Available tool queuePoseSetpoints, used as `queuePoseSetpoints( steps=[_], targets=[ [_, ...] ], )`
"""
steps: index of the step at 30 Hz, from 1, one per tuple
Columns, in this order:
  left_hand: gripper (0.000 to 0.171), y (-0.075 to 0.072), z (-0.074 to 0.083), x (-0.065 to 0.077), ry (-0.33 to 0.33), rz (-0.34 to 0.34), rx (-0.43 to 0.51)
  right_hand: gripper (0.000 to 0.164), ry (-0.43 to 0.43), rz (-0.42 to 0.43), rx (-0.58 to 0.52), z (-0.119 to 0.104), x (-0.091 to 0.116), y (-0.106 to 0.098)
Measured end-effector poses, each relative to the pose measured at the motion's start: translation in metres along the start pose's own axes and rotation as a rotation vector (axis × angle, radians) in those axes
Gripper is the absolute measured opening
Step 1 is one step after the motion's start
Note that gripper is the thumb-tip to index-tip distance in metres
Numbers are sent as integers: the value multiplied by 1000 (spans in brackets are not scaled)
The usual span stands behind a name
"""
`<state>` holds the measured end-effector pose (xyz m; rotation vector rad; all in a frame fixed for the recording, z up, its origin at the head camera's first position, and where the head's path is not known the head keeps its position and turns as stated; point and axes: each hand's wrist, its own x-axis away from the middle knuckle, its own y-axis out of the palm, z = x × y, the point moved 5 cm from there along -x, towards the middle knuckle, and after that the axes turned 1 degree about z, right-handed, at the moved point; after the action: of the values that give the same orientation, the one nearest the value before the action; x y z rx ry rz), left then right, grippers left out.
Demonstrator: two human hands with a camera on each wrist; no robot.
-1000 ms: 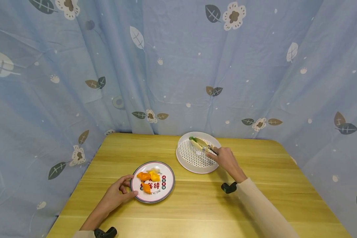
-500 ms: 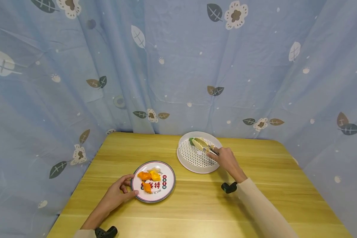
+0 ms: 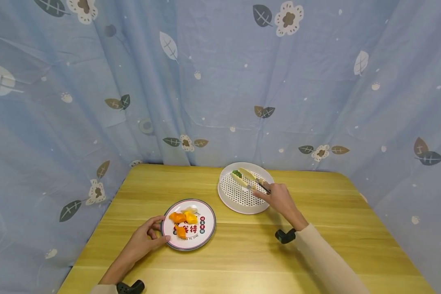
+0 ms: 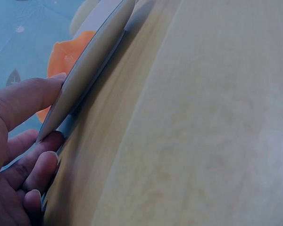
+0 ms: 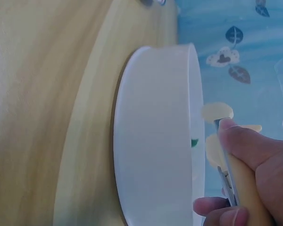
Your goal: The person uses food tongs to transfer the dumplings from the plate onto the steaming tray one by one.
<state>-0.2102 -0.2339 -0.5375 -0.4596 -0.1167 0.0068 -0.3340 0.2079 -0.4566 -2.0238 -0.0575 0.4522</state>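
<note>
My left hand (image 3: 145, 241) holds the left rim of a white plate (image 3: 206, 241), thumb on the top edge and fingers curled under it, as the left wrist view shows. Several orange and yellow dumpling-shaped pieces (image 3: 181, 232) and a pale one lie on the plate. In the head view my right hand (image 3: 279, 200) grips a pair of tongs (image 3: 248, 174) with cream-coloured tips. The tongs' arms are spread over a white round steamer basket (image 3: 233, 203) with a perforated bottom. A small green-topped piece (image 3: 237, 173) lies in the basket by the tips, its lower part hidden.
Both items stand on a wooden table (image 3: 257, 253), the basket at the back and the plate nearer and to the left. A blue patterned curtain (image 3: 220, 81) hangs behind the table and along both sides.
The tongs' arms have spread wider apart near the green-topped piece, which shows more clearly between them. My left hand and the plate stay in place.
</note>
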Motion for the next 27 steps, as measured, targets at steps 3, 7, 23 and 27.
queuePoseSetpoints(
  steps=[3,7,23,27],
  targets=[
    [71,0,0,0,7,0,-1,64,-20,5,-22,-6,4,0],
    [71,0,0,0,15,2,-2,62,-40,11,-32,-17,10,1],
    [72,0,3,1,6,11,-30,53,-208,-46,-108,-71,38,14],
    [72,0,3,1,12,15,-39,39,-261,-67,-119,-80,47,19]
  ],
)
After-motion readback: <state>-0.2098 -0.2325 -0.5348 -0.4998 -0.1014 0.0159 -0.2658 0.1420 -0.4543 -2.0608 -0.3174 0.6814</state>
